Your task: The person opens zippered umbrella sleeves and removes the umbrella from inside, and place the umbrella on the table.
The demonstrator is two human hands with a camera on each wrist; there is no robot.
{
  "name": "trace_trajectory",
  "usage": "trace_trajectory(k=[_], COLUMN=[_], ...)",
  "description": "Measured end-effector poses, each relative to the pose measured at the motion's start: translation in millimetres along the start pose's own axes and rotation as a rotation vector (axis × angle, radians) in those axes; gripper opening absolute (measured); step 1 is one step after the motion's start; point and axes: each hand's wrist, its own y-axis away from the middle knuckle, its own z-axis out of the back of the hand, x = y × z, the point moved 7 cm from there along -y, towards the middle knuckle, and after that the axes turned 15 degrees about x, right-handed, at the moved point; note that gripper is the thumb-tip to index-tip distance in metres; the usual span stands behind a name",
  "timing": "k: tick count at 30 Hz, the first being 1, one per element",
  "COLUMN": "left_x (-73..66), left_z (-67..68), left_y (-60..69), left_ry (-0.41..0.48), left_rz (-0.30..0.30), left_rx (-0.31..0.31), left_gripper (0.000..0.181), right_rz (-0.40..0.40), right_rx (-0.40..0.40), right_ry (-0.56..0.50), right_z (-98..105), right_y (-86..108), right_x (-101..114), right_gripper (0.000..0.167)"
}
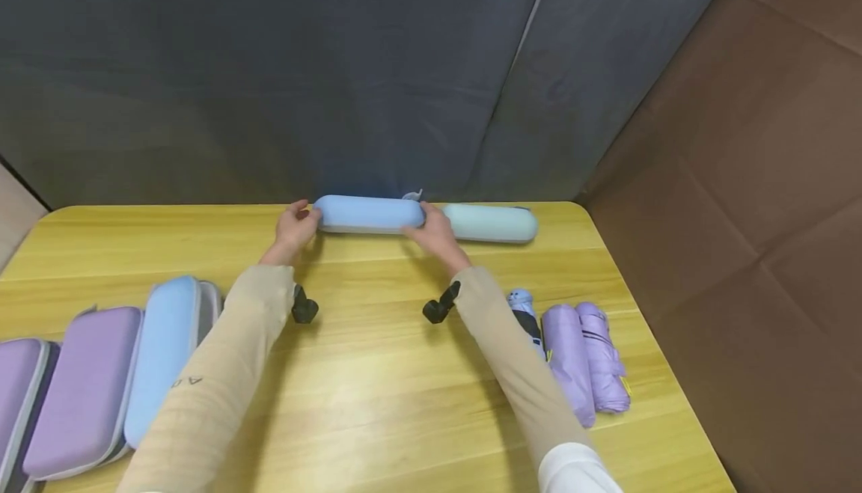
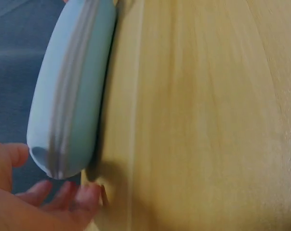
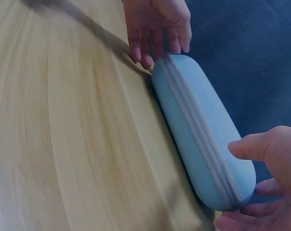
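Note:
A long, rounded blue zip case (image 1: 369, 213) lies along the back edge of the table, its grey zip facing forward in the right wrist view. My left hand (image 1: 296, 230) is at its left end. The left wrist view shows that hand's thumb (image 2: 19, 154) close against the end, with the fingers (image 2: 63, 196) loosely spread just apart from it. At the other end, my right hand (image 1: 436, 233) holds the case, with the thumb (image 3: 249, 146) over its top and fingers around the end. A pale green case (image 1: 490, 223) lies just right of this hand.
Larger purple (image 1: 87, 392) and blue zip cases (image 1: 161, 354) stand in a row at the left. Two purple folded umbrellas (image 1: 569, 358) and a blue-and-black one (image 1: 524, 313) lie at the right. A dark curtain (image 1: 269, 89) rises behind the table.

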Motion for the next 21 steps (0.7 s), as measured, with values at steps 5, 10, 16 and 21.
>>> trace_trajectory(k=[5,10,16,21], left_x=[4.0,3.2,4.3,7.2], left_z=[-4.2,-7.4,-5.5,-3.4], left_y=[-1.0,-0.7,3.6,10.4], left_ry=[0.019,0.095,0.071,0.072], left_rz=[0.012,0.008,0.015,0.027], left_rx=[0.004,0.019,0.027,0.061], left_gripper=[0.055,0.057,0.056,0.057], right_rz=[-0.031,-0.080,-0.027,-0.084], right_rx=[-0.075,-0.194,-0.260,-0.183], right_ry=[-0.053,-0.069,-0.061,-0.124], right_z=[-1.0,4.4,-12.1,-5.6], right_y=[-1.0,-7.9,-54.1,-12.2], right_x=[0.5,-4.4,-59.7,-19.7], right_gripper=[0.064,0.064,0.064,0.062])
